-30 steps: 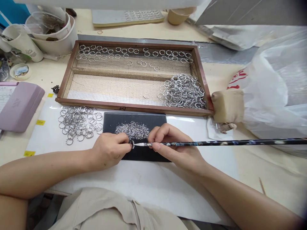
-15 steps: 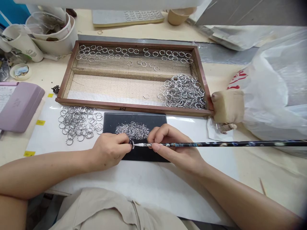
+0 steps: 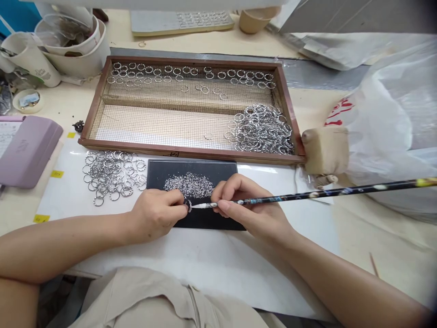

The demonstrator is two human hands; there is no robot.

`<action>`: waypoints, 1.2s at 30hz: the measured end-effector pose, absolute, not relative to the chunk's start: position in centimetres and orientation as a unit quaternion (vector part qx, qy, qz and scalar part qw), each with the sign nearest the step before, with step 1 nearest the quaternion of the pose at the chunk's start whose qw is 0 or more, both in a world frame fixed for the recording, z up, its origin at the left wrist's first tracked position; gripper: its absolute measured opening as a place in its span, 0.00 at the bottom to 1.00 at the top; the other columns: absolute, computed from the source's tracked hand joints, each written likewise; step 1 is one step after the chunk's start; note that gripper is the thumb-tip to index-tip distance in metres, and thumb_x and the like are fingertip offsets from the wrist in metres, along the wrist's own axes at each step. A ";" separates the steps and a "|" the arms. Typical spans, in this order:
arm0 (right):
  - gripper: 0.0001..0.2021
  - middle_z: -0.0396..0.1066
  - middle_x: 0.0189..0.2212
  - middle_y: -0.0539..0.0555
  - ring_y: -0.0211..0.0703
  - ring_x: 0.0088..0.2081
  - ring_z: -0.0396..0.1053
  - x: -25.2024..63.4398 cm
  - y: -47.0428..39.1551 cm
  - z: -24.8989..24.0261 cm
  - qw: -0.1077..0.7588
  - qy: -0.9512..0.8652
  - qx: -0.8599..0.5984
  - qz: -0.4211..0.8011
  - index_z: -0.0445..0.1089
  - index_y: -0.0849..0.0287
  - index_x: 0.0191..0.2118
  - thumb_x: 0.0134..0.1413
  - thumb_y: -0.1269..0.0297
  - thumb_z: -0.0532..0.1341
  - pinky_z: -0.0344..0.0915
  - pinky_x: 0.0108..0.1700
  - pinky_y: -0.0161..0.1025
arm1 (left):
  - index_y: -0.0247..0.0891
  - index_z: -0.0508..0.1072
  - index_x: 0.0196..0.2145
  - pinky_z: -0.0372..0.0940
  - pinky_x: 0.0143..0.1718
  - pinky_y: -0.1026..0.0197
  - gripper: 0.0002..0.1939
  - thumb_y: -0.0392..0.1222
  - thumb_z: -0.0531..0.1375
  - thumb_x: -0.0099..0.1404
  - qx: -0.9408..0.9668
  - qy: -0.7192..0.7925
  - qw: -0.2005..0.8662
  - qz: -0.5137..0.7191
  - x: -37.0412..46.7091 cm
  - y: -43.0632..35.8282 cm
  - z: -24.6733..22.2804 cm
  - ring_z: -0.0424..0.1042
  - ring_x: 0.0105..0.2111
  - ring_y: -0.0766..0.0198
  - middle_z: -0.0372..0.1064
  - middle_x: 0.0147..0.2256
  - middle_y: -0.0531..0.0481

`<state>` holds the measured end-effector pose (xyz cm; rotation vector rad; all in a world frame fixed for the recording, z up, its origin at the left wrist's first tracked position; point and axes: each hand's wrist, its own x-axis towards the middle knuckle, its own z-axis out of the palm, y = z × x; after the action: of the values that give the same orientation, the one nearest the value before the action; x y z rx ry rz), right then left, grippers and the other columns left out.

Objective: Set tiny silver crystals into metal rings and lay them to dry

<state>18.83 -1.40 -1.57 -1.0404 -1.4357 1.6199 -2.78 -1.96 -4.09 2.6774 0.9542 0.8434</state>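
My left hand is closed, pinching a small silver ring over the black mat. Between the thumb and fingers of my right hand is a long, thin, dark patterned stick with a white pointed tip. That tip points left and meets the ring, or comes very close to it; I cannot tell which. Just beyond both hands, a heap of tiny shiny stones lies on the mat. A pile of silver rings rests on the white sheet left of the mat.
Behind the mat stands a wooden-framed mesh tray with rows of rings and a large heap of rings. A wooden block and plastic bag are at right. At left lie a purple case and cups.
The far right end of the patterned stick has swung upward, so it now slants. Its tip stays at the ring, and my left hand has hardly moved.
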 end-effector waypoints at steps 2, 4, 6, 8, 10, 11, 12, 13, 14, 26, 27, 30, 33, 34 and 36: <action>0.08 0.66 0.25 0.48 0.35 0.26 0.62 18.9 -1.3 -1.9 0.360 -0.545 -0.395 0.646 0.60 0.56 0.28 0.55 0.66 0.59 0.56 0.25 0.34 | 0.36 0.66 0.20 0.45 0.19 0.65 0.13 0.31 0.53 0.62 0.900 0.320 0.083 0.283 -2.8 -2.0 -4.1 0.52 0.19 0.72 0.65 0.23 0.54; 0.08 0.66 0.25 0.48 0.34 0.24 0.61 19.0 -1.2 -2.2 0.361 -0.531 -0.394 0.658 0.60 0.56 0.28 0.55 0.65 0.60 0.56 0.24 0.34 | 0.36 0.65 0.20 0.46 0.19 0.65 0.12 0.31 0.53 0.62 0.900 0.320 0.079 0.284 -2.7 -2.1 -4.2 0.52 0.19 0.72 0.64 0.23 0.54; 0.08 0.67 0.25 0.48 0.34 0.24 0.60 19.0 -1.2 -2.4 0.363 -0.521 -0.400 0.661 0.60 0.56 0.28 0.55 0.64 0.60 0.56 0.24 0.34 | 0.36 0.65 0.20 0.46 0.19 0.65 0.13 0.31 0.53 0.62 0.901 0.321 0.079 0.282 -2.7 -2.1 -4.2 0.52 0.19 0.72 0.64 0.23 0.54; 0.09 0.67 0.25 0.49 0.34 0.23 0.60 19.0 -1.2 -2.4 0.364 -0.518 -0.404 0.660 0.61 0.56 0.27 0.55 0.64 0.60 0.56 0.24 0.34 | 0.36 0.64 0.20 0.46 0.19 0.65 0.13 0.30 0.52 0.62 0.901 0.320 0.080 0.282 -2.7 -2.1 -4.2 0.52 0.19 0.72 0.64 0.23 0.55; 0.08 0.67 0.25 0.49 0.34 0.24 0.61 19.0 -1.3 -2.4 0.363 -0.518 -0.405 0.660 0.61 0.56 0.27 0.55 0.64 0.60 0.56 0.24 0.34 | 0.36 0.64 0.20 0.46 0.19 0.64 0.13 0.30 0.52 0.62 0.901 0.319 0.082 0.283 -2.7 -2.1 -4.2 0.52 0.19 0.72 0.64 0.23 0.54; 0.08 0.67 0.25 0.49 0.34 0.24 0.61 19.0 -1.3 -2.4 0.363 -0.518 -0.404 0.660 0.61 0.56 0.27 0.55 0.64 0.60 0.56 0.24 0.34 | 0.36 0.64 0.20 0.46 0.19 0.64 0.13 0.29 0.52 0.61 0.901 0.319 0.082 0.283 -2.7 -2.1 -4.2 0.52 0.19 0.72 0.64 0.23 0.54; 0.08 0.67 0.25 0.49 0.34 0.24 0.61 18.9 -1.3 -2.4 0.364 -0.518 -0.403 0.661 0.61 0.56 0.27 0.55 0.64 0.60 0.56 0.24 0.34 | 0.36 0.64 0.20 0.46 0.19 0.64 0.13 0.29 0.52 0.61 0.901 0.318 0.082 0.283 -2.7 -2.1 -4.2 0.52 0.19 0.72 0.64 0.23 0.54; 0.08 0.67 0.25 0.48 0.34 0.24 0.61 18.9 -1.3 -2.4 0.362 -0.518 -0.403 0.662 0.61 0.56 0.28 0.55 0.64 0.60 0.56 0.24 0.34 | 0.35 0.64 0.20 0.46 0.19 0.64 0.12 0.29 0.52 0.61 0.901 0.318 0.082 0.282 -2.8 -2.1 -4.2 0.52 0.19 0.72 0.64 0.24 0.54; 0.08 0.67 0.25 0.48 0.34 0.24 0.61 18.9 -1.3 -2.3 0.360 -0.519 -0.403 0.662 0.60 0.56 0.28 0.55 0.64 0.60 0.56 0.24 0.34 | 0.35 0.64 0.20 0.46 0.19 0.64 0.12 0.29 0.52 0.61 0.902 0.318 0.082 0.281 -2.8 -2.0 -4.2 0.52 0.19 0.72 0.64 0.24 0.54; 0.09 0.67 0.25 0.48 0.34 0.24 0.60 18.8 -1.2 -2.2 0.353 -0.524 -0.408 0.659 0.60 0.56 0.28 0.55 0.63 0.59 0.56 0.25 0.35 | 0.35 0.64 0.21 0.46 0.19 0.65 0.13 0.30 0.51 0.62 0.903 0.315 0.081 0.282 -2.7 -2.0 -4.1 0.52 0.18 0.72 0.64 0.23 0.54; 0.09 0.67 0.25 0.48 0.34 0.24 0.60 18.8 -1.2 -2.2 0.352 -0.525 -0.409 0.658 0.60 0.56 0.28 0.55 0.63 0.59 0.56 0.25 0.35 | 0.35 0.64 0.21 0.46 0.19 0.65 0.13 0.30 0.51 0.62 0.903 0.315 0.081 0.281 -2.7 -2.0 -4.1 0.52 0.18 0.72 0.64 0.23 0.54; 0.09 0.67 0.25 0.49 0.35 0.24 0.60 18.8 -1.1 -2.1 0.345 -0.528 -0.413 0.656 0.60 0.56 0.27 0.55 0.62 0.59 0.56 0.25 0.35 | 0.35 0.65 0.20 0.47 0.19 0.65 0.14 0.30 0.51 0.62 0.904 0.314 0.082 0.279 -2.7 -2.0 -4.0 0.53 0.18 0.72 0.64 0.23 0.54; 0.09 0.67 0.25 0.48 0.34 0.23 0.60 18.8 -1.1 -2.1 0.353 -0.522 -0.415 0.657 0.60 0.56 0.27 0.55 0.62 0.60 0.56 0.24 0.35 | 0.35 0.65 0.21 0.47 0.19 0.64 0.13 0.29 0.51 0.62 0.904 0.316 0.084 0.276 -2.7 -2.0 -4.0 0.53 0.18 0.72 0.65 0.23 0.54; 0.09 0.67 0.24 0.48 0.34 0.23 0.60 18.8 -1.1 -2.1 0.359 -0.518 -0.416 0.656 0.60 0.56 0.27 0.55 0.62 0.60 0.56 0.24 0.35 | 0.35 0.65 0.21 0.47 0.19 0.64 0.13 0.29 0.51 0.62 0.904 0.316 0.085 0.276 -2.7 -2.0 -4.0 0.53 0.18 0.72 0.65 0.23 0.54; 0.09 0.67 0.24 0.48 0.34 0.22 0.59 18.8 -1.2 -2.0 0.373 -0.512 -0.415 0.653 0.60 0.56 0.27 0.54 0.62 0.60 0.55 0.23 0.35 | 0.35 0.65 0.21 0.47 0.19 0.65 0.13 0.30 0.52 0.62 0.902 0.318 0.090 0.278 -2.7 -2.0 -4.0 0.53 0.18 0.72 0.65 0.23 0.54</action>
<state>18.78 -1.23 -2.01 -1.0644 -1.3113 1.6740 -2.74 -2.01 -3.95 2.6819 0.9454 0.8252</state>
